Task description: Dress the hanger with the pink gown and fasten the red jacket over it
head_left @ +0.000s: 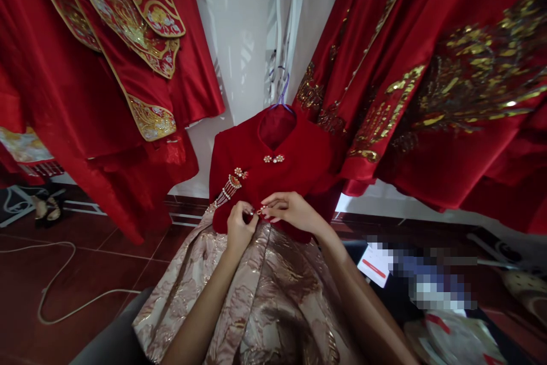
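Red jacket's (273,180) clasp (259,212) is pinched by left hand (240,228) and right hand (293,210); screen (375,264) illegible.

A smooth white wall (231,23) stands behind, dappled with pale patches of light (248,46). At its foot lies a floor of dark red tiles (102,268) with thin joints — a slim, cream-coloured cable (106,294) loops across its dim left side.
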`<action>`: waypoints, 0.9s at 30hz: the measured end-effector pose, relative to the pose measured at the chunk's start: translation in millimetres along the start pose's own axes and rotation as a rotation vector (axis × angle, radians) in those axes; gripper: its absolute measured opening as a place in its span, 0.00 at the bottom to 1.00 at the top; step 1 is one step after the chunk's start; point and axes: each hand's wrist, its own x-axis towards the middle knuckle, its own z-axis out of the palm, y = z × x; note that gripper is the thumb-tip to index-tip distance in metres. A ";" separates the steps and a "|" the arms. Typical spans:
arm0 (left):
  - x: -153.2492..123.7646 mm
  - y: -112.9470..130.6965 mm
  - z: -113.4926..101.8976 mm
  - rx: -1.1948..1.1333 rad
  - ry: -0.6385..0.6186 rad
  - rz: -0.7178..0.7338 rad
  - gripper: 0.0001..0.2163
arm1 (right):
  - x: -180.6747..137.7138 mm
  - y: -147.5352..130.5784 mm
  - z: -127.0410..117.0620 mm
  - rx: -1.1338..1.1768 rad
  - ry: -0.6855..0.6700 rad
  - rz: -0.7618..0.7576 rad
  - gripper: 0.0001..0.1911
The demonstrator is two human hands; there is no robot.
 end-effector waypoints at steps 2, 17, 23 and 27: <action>-0.3 -0.3 -0.7 -0.010 0.007 -0.034 0.06 | 3.1 2.8 5.4 -0.064 0.030 -0.080 0.12; -2.9 -2.3 -0.7 -0.136 -0.044 -0.099 0.11 | 21.9 43.5 5.7 -0.520 0.123 -0.187 0.25; -2.4 -6.0 0.5 -0.136 -0.019 -0.111 0.10 | 18.5 30.2 13.4 -0.578 0.175 -0.225 0.23; -1.5 -10.2 0.9 -0.147 -0.009 -0.104 0.10 | 17.3 28.1 15.8 -0.605 0.173 -0.231 0.22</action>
